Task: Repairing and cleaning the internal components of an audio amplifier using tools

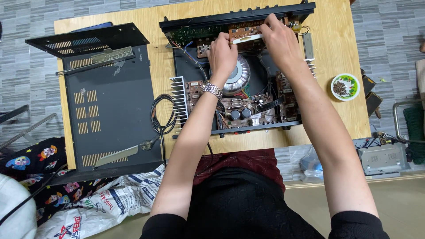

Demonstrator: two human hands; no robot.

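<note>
one head-worn view only, looking steeply down from above the person's lap over both forearms. it faces forward across the wooden table (pixel 336 48), near enough that the opened amplifier chassis (pixel 241 75) fills the centre; grey floor, probably tile, edges both sides.

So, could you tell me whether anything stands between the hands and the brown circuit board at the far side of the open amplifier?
Nothing visible does: left hand and right hand both already rest on the brown circuit board.

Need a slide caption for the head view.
Both hands, left and right, work a white tool on an open amplifier's circuit board.
</note>
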